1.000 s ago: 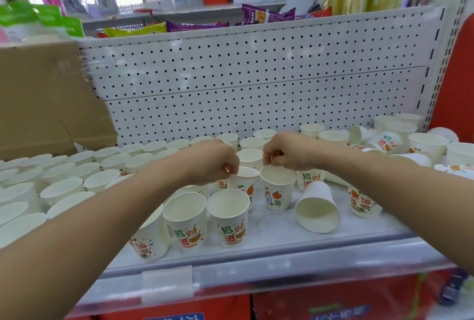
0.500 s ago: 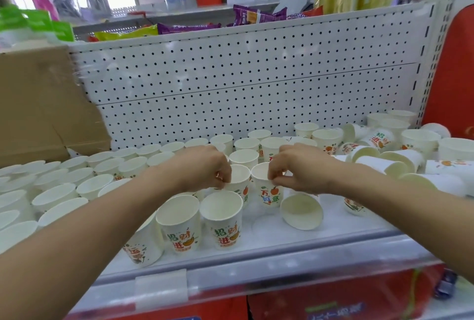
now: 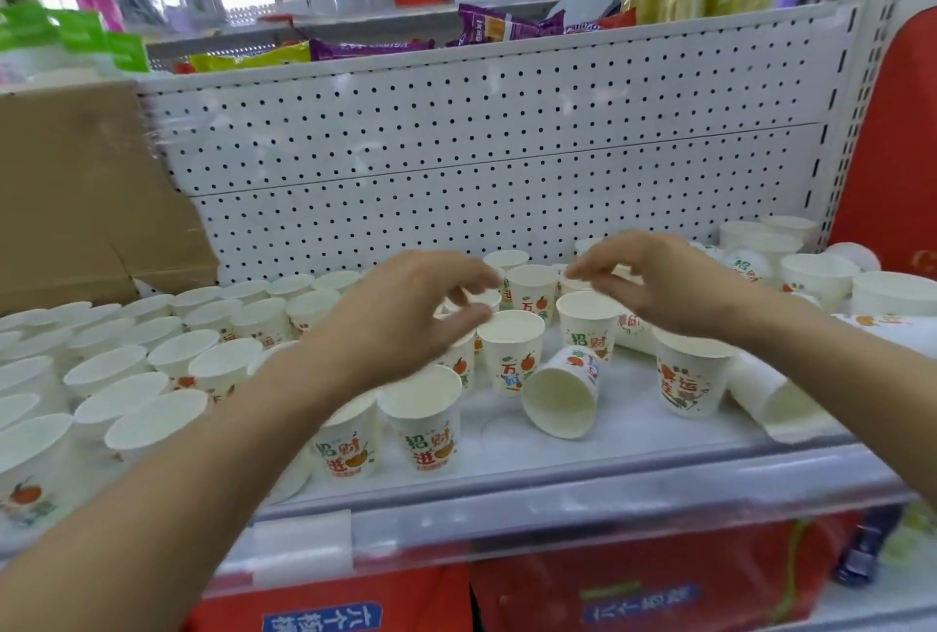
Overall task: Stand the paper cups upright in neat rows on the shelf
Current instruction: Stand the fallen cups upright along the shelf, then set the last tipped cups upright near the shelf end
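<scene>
Here, both bare hands are hovering above the middle of the white metal shelf (image 3: 634,459), and neither is gripping anything: the left hand (image 3: 405,322) is hanging with fingers loosely curled and parted, thumb and forefinger apart, and the right hand (image 3: 654,281) is spreading open with its fingertips pointing toward the left hand. Just below and between them, an upright white paper cup printed with an orange and red characters (image 3: 512,352) is standing free, touched by neither hand. Beneath the right hand, a similar paper cup lying on its side (image 3: 563,393) is showing its open mouth toward the camera, and past the right wrist another upright printed cup (image 3: 689,375) is standing beside more toppled ones. Nearer than the left hand, two upright cups with red lettering (image 3: 426,421) are sitting side by side at the shelf's front. Out beyond the left forearm, rows of upright white cups (image 3: 127,368) are filling the shelf (their rims are slightly blurred). Behind both hands, a white pegboard back panel (image 3: 456,149) is rising.
</scene>
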Tool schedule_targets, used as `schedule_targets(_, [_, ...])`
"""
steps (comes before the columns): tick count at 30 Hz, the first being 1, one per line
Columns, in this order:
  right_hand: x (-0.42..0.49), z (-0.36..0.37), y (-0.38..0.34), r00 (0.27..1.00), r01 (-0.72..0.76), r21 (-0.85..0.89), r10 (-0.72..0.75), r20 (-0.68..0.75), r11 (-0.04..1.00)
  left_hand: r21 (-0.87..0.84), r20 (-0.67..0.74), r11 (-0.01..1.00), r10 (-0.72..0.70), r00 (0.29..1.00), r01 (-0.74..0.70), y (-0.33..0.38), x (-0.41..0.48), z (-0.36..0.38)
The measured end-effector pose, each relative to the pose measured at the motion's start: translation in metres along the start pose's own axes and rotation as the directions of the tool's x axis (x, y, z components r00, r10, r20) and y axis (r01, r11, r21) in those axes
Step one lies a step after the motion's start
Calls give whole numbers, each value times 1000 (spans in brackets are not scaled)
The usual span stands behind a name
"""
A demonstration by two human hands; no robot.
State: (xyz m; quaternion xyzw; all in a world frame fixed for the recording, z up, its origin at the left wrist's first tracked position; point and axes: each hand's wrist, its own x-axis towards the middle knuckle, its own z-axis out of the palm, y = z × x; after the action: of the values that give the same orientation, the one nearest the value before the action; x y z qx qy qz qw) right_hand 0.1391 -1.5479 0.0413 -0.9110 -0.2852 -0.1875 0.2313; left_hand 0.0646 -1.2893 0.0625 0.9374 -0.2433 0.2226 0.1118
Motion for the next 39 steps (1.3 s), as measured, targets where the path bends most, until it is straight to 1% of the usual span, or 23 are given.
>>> schedule_targets(1, [-4, -4, 6, 1000, -14, -6, 14, 14, 1000, -66, 6, 998, 2, 1000, -1, 21, -5, 8])
schedule_targets(2, [-8, -7, 12, 999, -33, -25, 34, 41, 999, -85, 25, 996, -12, 1000, 14, 40, -9, 20])
schedule_targets(3, [-12, -9, 17, 996, -48, -52, 51, 68, 998, -56, 51, 997, -45, 998, 48, 56, -11, 36])
schedule_targets(5, [-18, -10, 23, 989, -74, -103, 86, 118, 992, 66, 82, 985, -163, 983, 158, 74, -14, 73])
schedule_targets(6, [-20, -10, 25, 985, -82, -113, 97, 143, 990, 138, 55, 968, -217, 975, 208, 79, -16, 89])
schedule_targets(8, [-21, -7, 25, 977, -92, -121, 113, 179, 988, 223, -84, 930, -282, 956, 294, 81, -18, 112])
schedule_targets(10, [-19, -5, 23, 976, -91, -138, 116, 184, 986, 210, -200, 909, -321, 926, 361, 78, -19, 127])
schedule_targets(12, [-13, 0, 22, 975, -71, -171, 104, 194, 983, 187, -232, 901, -348, 909, 392, 78, -18, 135])
schedule_targets(16, [-4, 7, 22, 966, -40, -265, 105, 237, 964, 106, -231, 906, -378, 897, 409, 85, -16, 139])
schedule_targets(18, [-1, 8, 23, 964, -14, -296, 91, 248, 955, 37, -189, 906, -408, 893, 421, 90, -17, 138])
schedule_targets(21, [0, 9, 25, 972, 37, -305, 37, 234, 952, -85, -140, 934, -356, 924, 347, 91, -22, 125])
schedule_targets(23, [-3, 6, 25, 971, 62, -275, 6, 241, 959, -165, -61, 936, -323, 944, 310, 85, -24, 103])
schedule_targets(24, [-5, 3, 26, 969, 76, -255, -11, 247, 964, -173, 1, 938, -305, 952, 301, 80, -24, 89])
schedule_targets(27, [-11, -3, 23, 957, 125, -154, -78, 279, 980, -86, 237, 972, -192, 952, 218, 63, -15, 51])
schedule_targets(29, [-15, -6, 18, 942, 140, -106, -99, 319, 984, -12, 358, 990, -127, 925, 141, 53, -5, 40])
schedule_targets(31, [-17, -8, 14, 929, 144, -110, -96, 358, 983, 26, 443, 994, -109, 890, 109, 45, 3, 38])
schedule_targets(33, [-17, -8, 13, 921, 143, -123, -87, 379, 982, 62, 492, 992, -126, 861, 109, 41, 9, 37])
schedule_targets(35, [-17, -9, 13, 924, 115, -106, -68, 376, 988, 54, 504, 993, -120, 856, 108, 41, 12, 37])
schedule_targets(39, [-19, -7, 10, 934, 62, -84, -28, 355, 995, -167, 425, 975, -62, 903, 146, 45, 11, 48])
